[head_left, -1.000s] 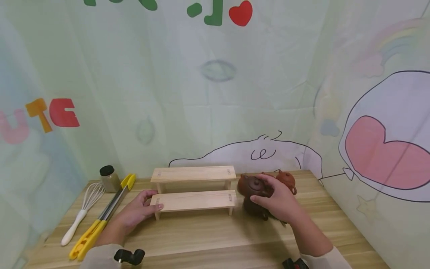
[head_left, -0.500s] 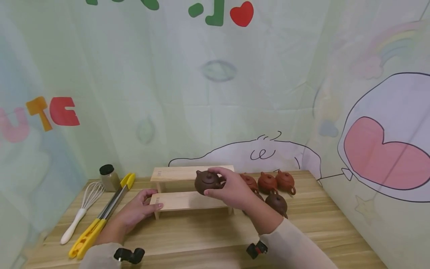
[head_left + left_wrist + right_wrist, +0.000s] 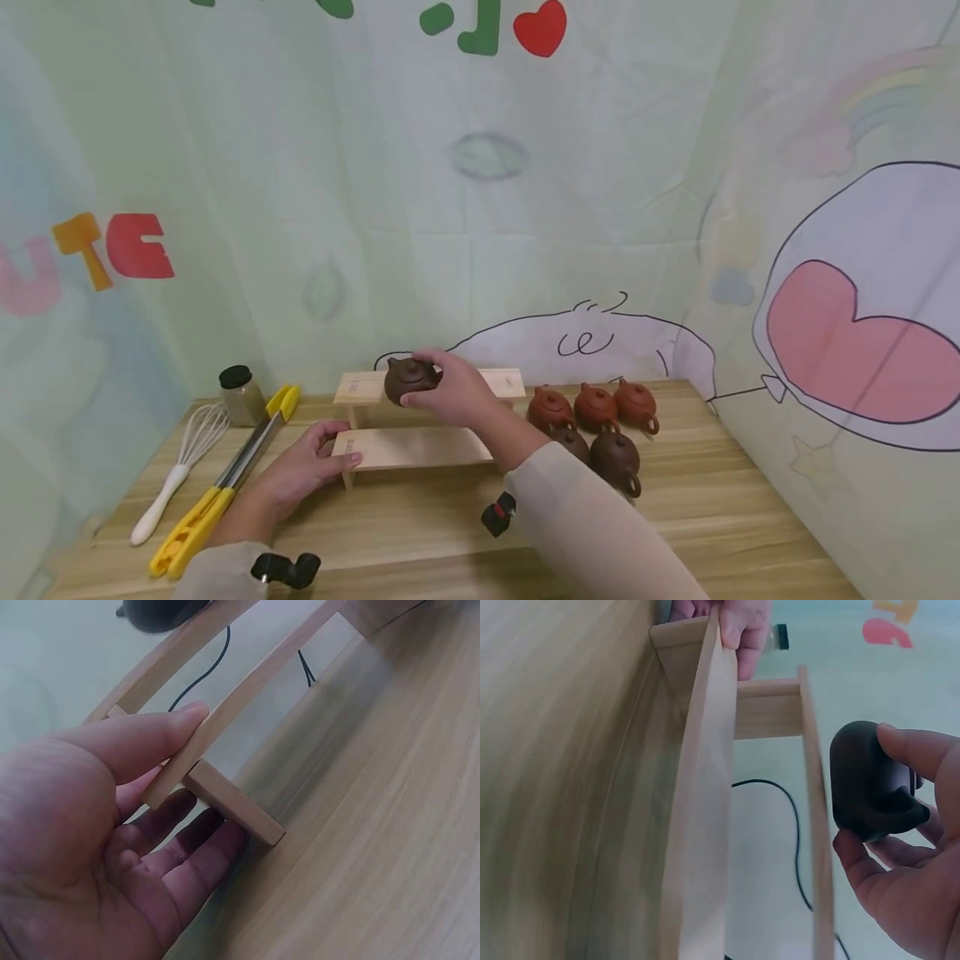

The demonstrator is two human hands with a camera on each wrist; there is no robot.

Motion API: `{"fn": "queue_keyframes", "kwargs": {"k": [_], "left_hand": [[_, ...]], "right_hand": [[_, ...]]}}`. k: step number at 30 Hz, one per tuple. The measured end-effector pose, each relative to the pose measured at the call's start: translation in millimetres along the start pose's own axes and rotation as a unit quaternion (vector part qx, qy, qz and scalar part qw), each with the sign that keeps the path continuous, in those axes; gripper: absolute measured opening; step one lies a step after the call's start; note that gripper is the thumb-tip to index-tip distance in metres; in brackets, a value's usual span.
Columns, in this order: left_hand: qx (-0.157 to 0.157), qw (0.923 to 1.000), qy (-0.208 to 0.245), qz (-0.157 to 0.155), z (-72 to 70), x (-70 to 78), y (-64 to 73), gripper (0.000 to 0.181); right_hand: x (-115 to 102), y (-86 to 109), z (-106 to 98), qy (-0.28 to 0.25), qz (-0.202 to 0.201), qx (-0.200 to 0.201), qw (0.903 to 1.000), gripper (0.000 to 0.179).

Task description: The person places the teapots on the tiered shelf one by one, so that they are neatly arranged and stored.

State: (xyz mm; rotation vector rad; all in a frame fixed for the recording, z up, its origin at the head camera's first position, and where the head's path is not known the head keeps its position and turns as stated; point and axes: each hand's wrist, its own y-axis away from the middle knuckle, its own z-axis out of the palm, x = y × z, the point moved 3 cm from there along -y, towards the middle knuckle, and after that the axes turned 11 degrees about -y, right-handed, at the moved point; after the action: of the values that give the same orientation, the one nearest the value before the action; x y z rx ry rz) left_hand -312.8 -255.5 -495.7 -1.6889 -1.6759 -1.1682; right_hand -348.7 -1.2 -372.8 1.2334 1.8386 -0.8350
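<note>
My right hand (image 3: 463, 390) pinches a small dark brown teapot (image 3: 407, 383) between thumb and fingers, close over the left half of the upper board of a two-tier wooden stand (image 3: 423, 447). In the right wrist view the teapot (image 3: 866, 776) is upright relative to that board, its base right by the board's surface. My left hand (image 3: 309, 461) grips the left end of the lower board. The left wrist view shows its thumb on top and the fingers (image 3: 202, 859) curled underneath by the stand's leg (image 3: 236, 802).
Right of the stand are three reddish teapots (image 3: 597, 406) in a row, with two dark brown teapots (image 3: 617, 457) in front, one partly behind my right arm. A whisk (image 3: 180, 471), yellow-handled tongs (image 3: 225, 483) and a black-lidded jar (image 3: 242, 398) lie or stand at left.
My right hand took the dark teapot from the group at right and carried it left, then up over the stand's upper board. My left hand stays on the stand.
</note>
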Motion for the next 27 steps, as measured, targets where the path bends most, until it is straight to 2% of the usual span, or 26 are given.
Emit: {"fn": "queue_keyframes", "kwargs": {"k": [10, 16, 21, 27], "left_hand": [[-0.01, 1.0, 0.0, 0.0, -1.2, 0.6, 1.7, 0.09], [-0.007, 0.9999, -0.009, -0.004, -2.7, -0.1, 0.8, 0.092], [-0.008, 0.9999, -0.007, 0.001, -2.3, -0.2, 0.2, 0.091], [-0.007, 1.0, -0.006, -0.003, -2.2, -0.6, 0.4, 0.092]], "right_hand": [[-7.0, -23.4, 22.2, -0.005, -0.013, -0.001, 0.9999, 0.069], [-12.7, -32.2, 35.3, 0.012, -0.012, -0.007, 0.9998, 0.07], [-11.5, -34.3, 38.6, 0.015, 0.002, 0.0, 0.9999, 0.07], [-10.2, -34.8, 38.4, 0.031, -0.013, -0.001, 0.9994, 0.071]]}}
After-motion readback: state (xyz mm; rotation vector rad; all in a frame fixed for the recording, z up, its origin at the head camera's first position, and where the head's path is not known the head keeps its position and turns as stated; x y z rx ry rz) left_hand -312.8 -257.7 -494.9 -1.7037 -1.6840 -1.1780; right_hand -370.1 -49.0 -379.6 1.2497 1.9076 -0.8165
